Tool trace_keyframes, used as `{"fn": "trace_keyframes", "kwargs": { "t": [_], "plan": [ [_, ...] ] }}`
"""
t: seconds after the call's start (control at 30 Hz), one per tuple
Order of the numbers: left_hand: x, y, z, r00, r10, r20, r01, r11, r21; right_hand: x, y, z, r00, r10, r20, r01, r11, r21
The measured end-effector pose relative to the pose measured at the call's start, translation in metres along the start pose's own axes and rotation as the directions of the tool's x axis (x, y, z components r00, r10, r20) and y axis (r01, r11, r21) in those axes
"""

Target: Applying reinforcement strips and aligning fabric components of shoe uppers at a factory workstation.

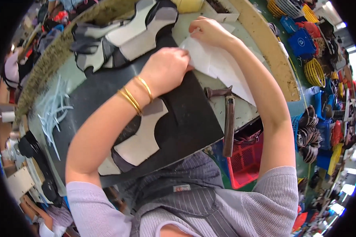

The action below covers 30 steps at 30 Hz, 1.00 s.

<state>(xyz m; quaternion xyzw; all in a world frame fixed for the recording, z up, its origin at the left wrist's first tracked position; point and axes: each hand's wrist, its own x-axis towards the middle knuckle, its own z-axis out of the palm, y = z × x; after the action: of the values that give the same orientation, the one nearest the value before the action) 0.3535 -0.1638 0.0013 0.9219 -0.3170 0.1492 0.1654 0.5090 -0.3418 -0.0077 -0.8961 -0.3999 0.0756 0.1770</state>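
Observation:
My right hand (211, 32) pinches the upper edge of thin white sheets (211, 59) at the far side of the table. My left hand (167, 68) is closed at the left edge of those sheets, with its fingertips partly hidden. Beneath my left forearm, a flat cut piece in white and dark grey (138, 146), like a shoe upper, lies on a black mat (190, 118). A pile of similar white, grey and black pieces (134, 37) rests beyond the mat. Right of the mat lies a hammer (229, 126), its handle pointing toward me.
Pale blue strips (53, 112) lie in a tangle on the left of the table. A worn raised rim (39, 75) curves round the far left. Below the right edge stands a red crate (243, 164). Baskets and blue bins (302, 42) line the floor at right.

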Motion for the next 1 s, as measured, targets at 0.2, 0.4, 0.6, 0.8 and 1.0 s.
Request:
{"fn": "trace_keyframes", "kwargs": {
  "t": [0.2,0.4,0.6,0.8,1.0],
  "plan": [
    [0.005,0.0,0.014,0.998,0.033,-0.055,-0.026,0.993,0.118,0.006,0.047,0.025,0.929,-0.224,-0.294,0.104,0.922,-0.374],
    [-0.007,0.006,0.017,0.996,-0.083,0.024,0.084,0.996,-0.036,-0.025,0.009,0.005,0.934,-0.118,-0.338,0.098,0.992,-0.076],
    [-0.003,0.008,0.012,0.987,-0.159,0.033,0.161,0.984,-0.078,-0.135,-0.037,-0.005,0.867,-0.236,-0.44,0.094,0.943,-0.319],
    [-0.015,-0.012,0.011,0.983,-0.138,0.125,0.149,0.985,-0.086,-0.236,-0.102,-0.039,0.684,-0.085,-0.724,-0.082,0.978,-0.192],
    [-0.075,0.04,-0.098,0.82,-0.22,-0.528,0.129,0.971,-0.204,-0.309,-0.069,-0.034,0.431,0.602,-0.672,0.225,0.649,0.726]
  ]
}}
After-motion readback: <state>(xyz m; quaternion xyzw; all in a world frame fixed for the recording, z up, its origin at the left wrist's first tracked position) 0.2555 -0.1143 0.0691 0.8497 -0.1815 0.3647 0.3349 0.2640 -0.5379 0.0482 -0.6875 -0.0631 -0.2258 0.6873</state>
